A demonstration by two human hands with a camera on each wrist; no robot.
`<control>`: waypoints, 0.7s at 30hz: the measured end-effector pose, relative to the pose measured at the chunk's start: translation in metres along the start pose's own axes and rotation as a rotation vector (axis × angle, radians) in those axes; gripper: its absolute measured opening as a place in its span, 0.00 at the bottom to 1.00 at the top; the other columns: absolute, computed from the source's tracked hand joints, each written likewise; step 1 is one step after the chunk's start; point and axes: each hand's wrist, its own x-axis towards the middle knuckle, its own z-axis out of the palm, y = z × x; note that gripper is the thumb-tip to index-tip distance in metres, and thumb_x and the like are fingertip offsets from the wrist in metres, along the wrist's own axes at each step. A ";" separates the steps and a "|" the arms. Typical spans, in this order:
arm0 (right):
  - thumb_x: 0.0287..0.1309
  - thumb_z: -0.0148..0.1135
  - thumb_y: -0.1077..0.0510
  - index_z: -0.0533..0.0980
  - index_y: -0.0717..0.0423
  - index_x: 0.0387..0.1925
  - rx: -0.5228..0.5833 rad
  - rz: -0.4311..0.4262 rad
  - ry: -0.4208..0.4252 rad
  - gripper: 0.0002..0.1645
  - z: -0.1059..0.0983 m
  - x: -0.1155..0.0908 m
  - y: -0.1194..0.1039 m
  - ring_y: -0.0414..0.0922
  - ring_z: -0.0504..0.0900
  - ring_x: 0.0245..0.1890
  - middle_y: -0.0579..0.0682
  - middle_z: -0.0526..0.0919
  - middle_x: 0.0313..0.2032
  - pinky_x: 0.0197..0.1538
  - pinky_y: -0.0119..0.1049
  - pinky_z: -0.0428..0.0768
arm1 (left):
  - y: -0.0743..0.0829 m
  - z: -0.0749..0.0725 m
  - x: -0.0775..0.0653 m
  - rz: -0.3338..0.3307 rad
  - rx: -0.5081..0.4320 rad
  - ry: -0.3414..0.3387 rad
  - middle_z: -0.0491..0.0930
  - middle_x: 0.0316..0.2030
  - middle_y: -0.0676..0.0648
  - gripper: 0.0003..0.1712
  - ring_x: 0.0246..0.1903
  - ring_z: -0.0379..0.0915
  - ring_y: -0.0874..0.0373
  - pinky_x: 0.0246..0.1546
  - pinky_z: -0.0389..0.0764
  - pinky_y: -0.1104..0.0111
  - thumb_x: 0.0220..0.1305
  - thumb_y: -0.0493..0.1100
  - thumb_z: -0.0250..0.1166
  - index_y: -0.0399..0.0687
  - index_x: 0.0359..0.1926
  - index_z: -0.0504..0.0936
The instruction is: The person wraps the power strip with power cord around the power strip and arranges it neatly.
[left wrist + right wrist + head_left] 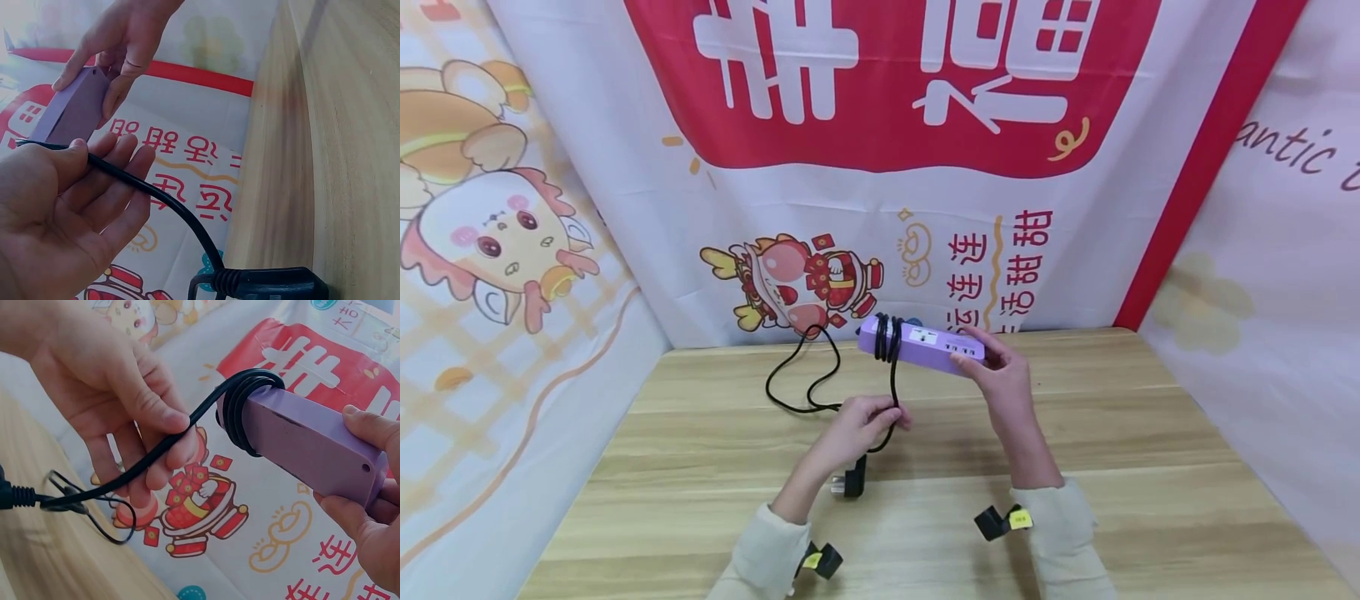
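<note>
Raised over the table is a purple power strip (917,356), its face showing a socket and several USB ports. My right hand (1006,382) grips its right end, thumb on the near side. Black cord (240,415) is wound in several turns around the strip's other end. From the turns the cord runs down to my left hand (862,423), which pinches it between thumb and index finger; the other fingers are loosely bent in the left wrist view. Below that hand hangs the black plug (854,480), prongs pointing left. A cord loop (769,387) stretches out left of the hand.
The wood-grain table (1150,450) lies beneath both hands. A printed cloth backdrop (820,192) rises at its back edge, with printed panels on the left and right sides. Black camera mounts (992,523) with yellow labels sit at both wrists.
</note>
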 end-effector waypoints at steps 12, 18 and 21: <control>0.58 0.70 0.63 0.74 0.64 0.61 0.085 0.028 -0.110 0.30 0.005 -0.005 -0.005 0.45 0.76 0.54 0.51 0.76 0.56 0.54 0.30 0.82 | -0.005 -0.006 0.000 0.002 0.098 0.114 0.87 0.32 0.52 0.13 0.34 0.81 0.63 0.38 0.81 0.72 0.73 0.38 0.57 0.47 0.36 0.87; 0.54 0.70 0.67 0.75 0.66 0.59 0.069 -0.002 -0.187 0.29 0.005 -0.010 -0.011 0.43 0.77 0.49 0.48 0.79 0.50 0.49 0.29 0.81 | -0.010 -0.011 -0.002 -0.046 0.117 0.168 0.85 0.29 0.53 0.13 0.31 0.78 0.57 0.33 0.75 0.73 0.71 0.35 0.59 0.50 0.30 0.85; 0.52 0.70 0.68 0.76 0.66 0.57 0.061 -0.022 -0.219 0.28 0.004 -0.010 -0.011 0.43 0.77 0.47 0.47 0.79 0.48 0.46 0.28 0.81 | -0.012 -0.013 -0.003 -0.065 0.087 0.194 0.85 0.29 0.50 0.11 0.33 0.80 0.56 0.36 0.76 0.72 0.70 0.33 0.59 0.47 0.32 0.84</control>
